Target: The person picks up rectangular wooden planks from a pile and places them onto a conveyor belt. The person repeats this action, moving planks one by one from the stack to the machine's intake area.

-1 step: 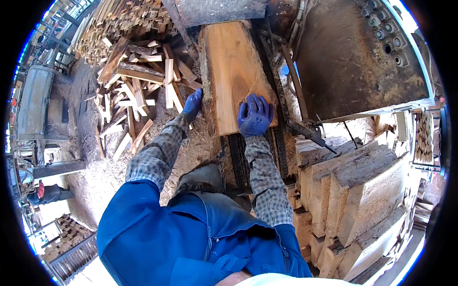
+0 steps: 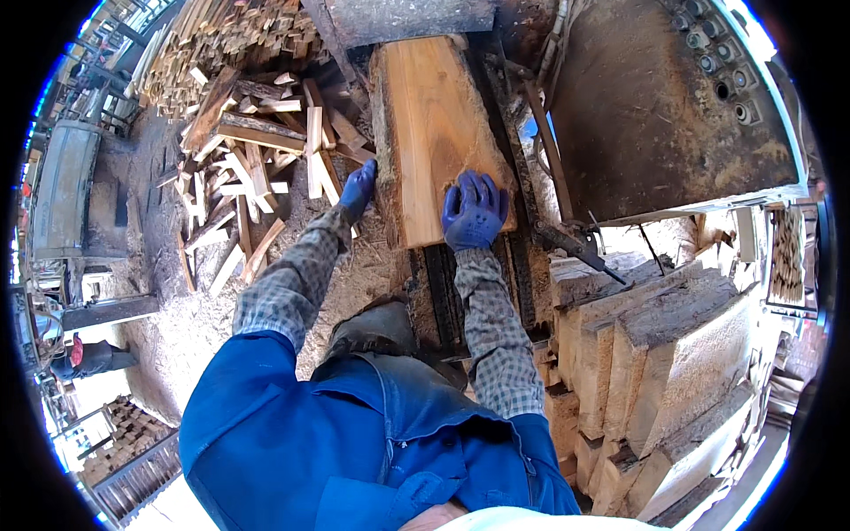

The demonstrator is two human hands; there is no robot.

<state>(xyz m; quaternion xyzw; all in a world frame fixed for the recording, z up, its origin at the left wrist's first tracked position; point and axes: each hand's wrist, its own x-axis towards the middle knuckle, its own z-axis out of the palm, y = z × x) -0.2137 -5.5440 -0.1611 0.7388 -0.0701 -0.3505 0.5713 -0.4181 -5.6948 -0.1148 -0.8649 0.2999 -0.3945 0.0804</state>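
Note:
A thick wooden slab with rough bark along its sides lies lengthwise before me on a dark machine bed, its far end at a metal housing. My right hand, in a purple-blue glove, rests on the slab's near right part, open with fingers spread. My left hand, gloved alike, is at the slab's left bark edge. Its fingers stretch forward, so it looks open; part of them is hidden by the back of the hand. Dark chain-like tracks run out beneath the slab's near end.
Loose wood offcuts lie heaped at left, with stacked sticks behind. The metal housing spans the far end. A brown control panel with round buttons stands at right. Thick slabs are stacked at near right. Sawdust covers the floor.
The slab and my right hand on it have shifted very slightly away from me. My left hand has barely moved.

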